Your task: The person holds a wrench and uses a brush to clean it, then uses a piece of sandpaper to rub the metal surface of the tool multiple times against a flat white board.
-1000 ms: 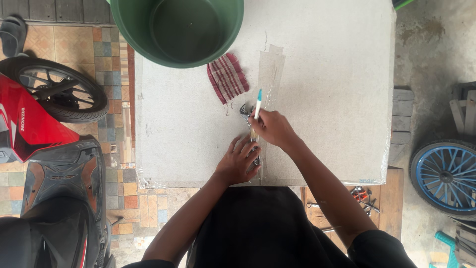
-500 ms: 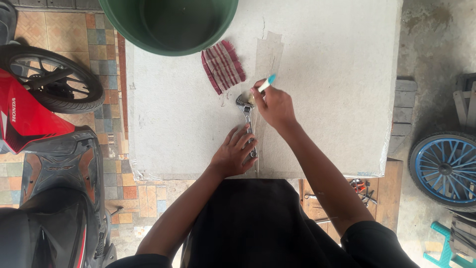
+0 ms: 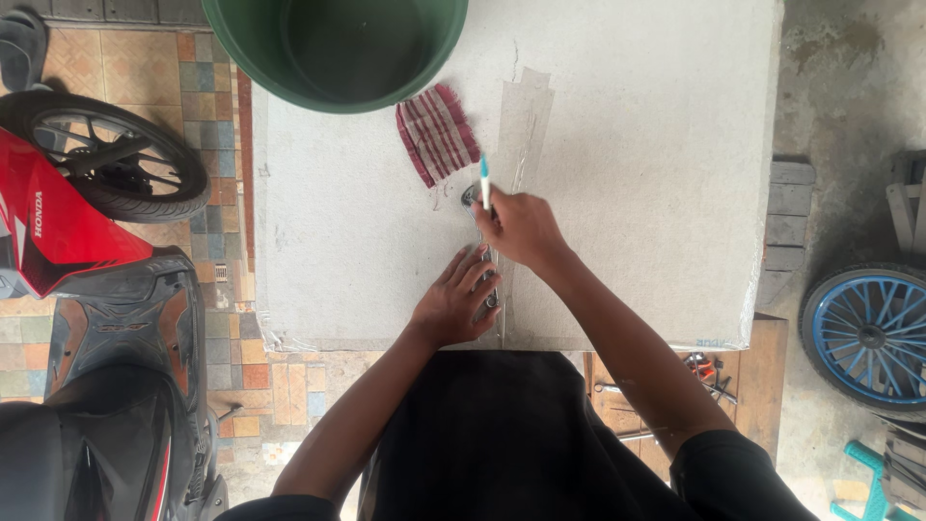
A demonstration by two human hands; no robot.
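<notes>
Steel adjustable wrench (image 3: pixel 479 241) lay flat on the grey worktop (image 3: pixel 637 193), its handle pinned under the left hand (image 3: pixel 453 304), fingers spread. Right hand (image 3: pixel 519 228) pinched a small brush (image 3: pixel 484 180) over its head. It looked heavy, rigid, probably slick; the handle seemed the safest grip.

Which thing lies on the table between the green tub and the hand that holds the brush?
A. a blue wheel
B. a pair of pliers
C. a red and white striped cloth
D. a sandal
C: the red and white striped cloth lies flat just below the green tub and above the right hand gripping the brush.
</notes>
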